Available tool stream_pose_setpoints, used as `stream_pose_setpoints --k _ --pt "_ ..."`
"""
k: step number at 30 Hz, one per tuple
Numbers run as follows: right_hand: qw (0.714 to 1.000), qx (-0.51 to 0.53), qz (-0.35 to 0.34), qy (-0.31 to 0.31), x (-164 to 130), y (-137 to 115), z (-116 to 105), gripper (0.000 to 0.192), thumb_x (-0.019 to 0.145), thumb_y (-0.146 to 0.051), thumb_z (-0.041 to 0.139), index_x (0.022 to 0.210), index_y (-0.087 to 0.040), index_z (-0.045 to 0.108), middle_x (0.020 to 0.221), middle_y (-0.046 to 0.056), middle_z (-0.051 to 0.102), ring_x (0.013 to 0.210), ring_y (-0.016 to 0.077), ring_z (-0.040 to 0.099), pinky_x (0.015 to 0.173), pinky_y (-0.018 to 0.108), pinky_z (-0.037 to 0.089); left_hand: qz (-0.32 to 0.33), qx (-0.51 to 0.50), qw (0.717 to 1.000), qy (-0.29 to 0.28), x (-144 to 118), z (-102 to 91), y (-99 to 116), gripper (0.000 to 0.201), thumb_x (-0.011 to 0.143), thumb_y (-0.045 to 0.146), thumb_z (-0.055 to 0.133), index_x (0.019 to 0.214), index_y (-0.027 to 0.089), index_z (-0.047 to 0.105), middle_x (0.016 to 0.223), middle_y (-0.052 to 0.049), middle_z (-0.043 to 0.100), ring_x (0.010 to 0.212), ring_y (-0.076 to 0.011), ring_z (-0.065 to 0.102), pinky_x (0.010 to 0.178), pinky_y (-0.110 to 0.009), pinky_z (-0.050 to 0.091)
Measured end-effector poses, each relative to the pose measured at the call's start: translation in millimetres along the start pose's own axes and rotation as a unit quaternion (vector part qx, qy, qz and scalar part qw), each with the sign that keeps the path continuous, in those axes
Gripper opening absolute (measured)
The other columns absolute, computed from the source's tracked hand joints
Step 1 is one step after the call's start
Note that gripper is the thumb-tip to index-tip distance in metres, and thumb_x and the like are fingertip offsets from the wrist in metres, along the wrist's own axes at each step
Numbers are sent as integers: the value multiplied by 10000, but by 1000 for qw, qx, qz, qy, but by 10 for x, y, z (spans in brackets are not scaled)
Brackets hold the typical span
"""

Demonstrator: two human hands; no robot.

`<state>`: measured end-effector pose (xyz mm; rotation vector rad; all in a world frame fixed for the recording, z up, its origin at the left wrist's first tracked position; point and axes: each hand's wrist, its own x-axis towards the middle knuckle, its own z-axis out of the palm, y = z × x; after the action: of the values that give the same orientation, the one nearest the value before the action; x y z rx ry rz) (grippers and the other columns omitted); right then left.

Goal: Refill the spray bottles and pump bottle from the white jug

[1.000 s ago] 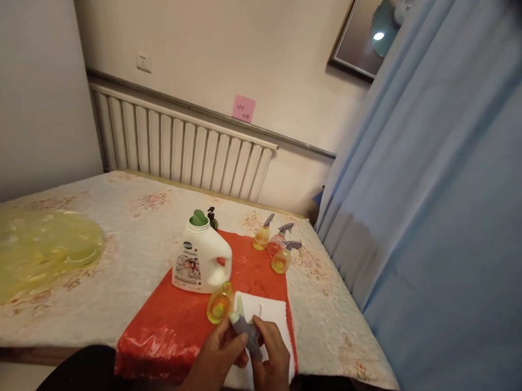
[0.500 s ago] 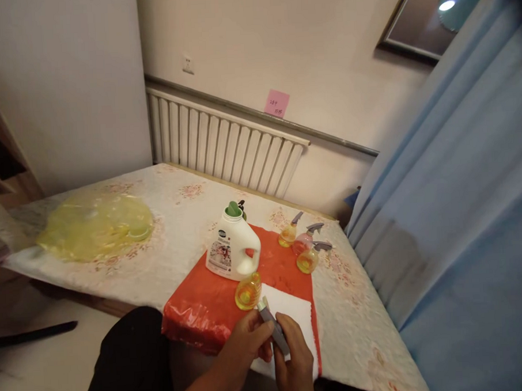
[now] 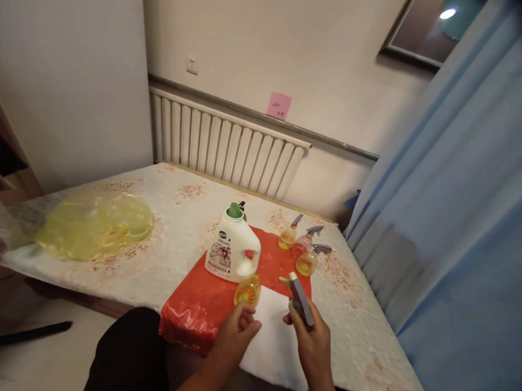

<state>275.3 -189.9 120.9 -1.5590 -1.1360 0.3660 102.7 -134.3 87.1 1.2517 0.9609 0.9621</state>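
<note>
My right hand (image 3: 313, 337) is closed around a grey spray trigger head (image 3: 301, 300), lifted over the white sheet (image 3: 267, 328). To the left, my left hand (image 3: 239, 332) has loosely bent fingers and a thumb held apart, with nothing visible in it. Its fingertips are right at the near side of a small yellow bottle (image 3: 249, 289) that has no spray head on; whether they touch it I cannot tell. Behind that bottle, a white detergent jug (image 3: 229, 249) with a green spout stands upright on a red plastic covering (image 3: 197, 313).
Several small spray bottles with grey triggers, among them a yellow one (image 3: 306, 264) and a pink one (image 3: 302, 245), stand at the back right. A yellow plastic bag (image 3: 89, 223) lies left on the flowered tablecloth (image 3: 170, 193). A blue curtain (image 3: 452, 210) hangs at the right.
My hands have moved apart. The right hand has carried the spray trigger head up and to the right; the left has let go of it and moved left to the small yellow bottle.
</note>
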Motion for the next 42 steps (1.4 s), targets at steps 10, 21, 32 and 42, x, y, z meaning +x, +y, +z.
stream_pose_setpoints --k 10,21,32,42 --pt "989 134 3 55 568 -485 21 404 785 -402 696 1090 -137 668 698 2 671 634 171 633 656 299 538 153 228 953 127 417 -225 -411 464 788 311 625 1233 218 535 1209 -98 606 1181 -301 568 1041 -507 458" --pt "987 149 -64 18 819 -737 306 208 814 -338 667 939 -172 678 689 -15 638 600 152 615 621 282 532 180 284 938 79 859 -104 -374 523 729 263 657 1239 157 602 1260 -143 648 1235 -322 541 1091 -501 418" --pt "992 9 -80 -97 787 -161 742 200 810 -286 643 962 -175 713 830 31 709 749 196 627 721 296 505 217 254 941 61 955 -127 -428 390 793 235 624 1181 212 650 1169 -87 694 1115 -274 601 1010 -447 466" --pt "984 -26 -85 -156 753 102 853 131 775 -225 630 865 -200 722 797 14 693 728 192 593 701 280 459 211 236 946 67 970 -132 -521 435 793 237 621 1226 198 631 1234 -109 669 1173 -281 582 1044 -455 447"
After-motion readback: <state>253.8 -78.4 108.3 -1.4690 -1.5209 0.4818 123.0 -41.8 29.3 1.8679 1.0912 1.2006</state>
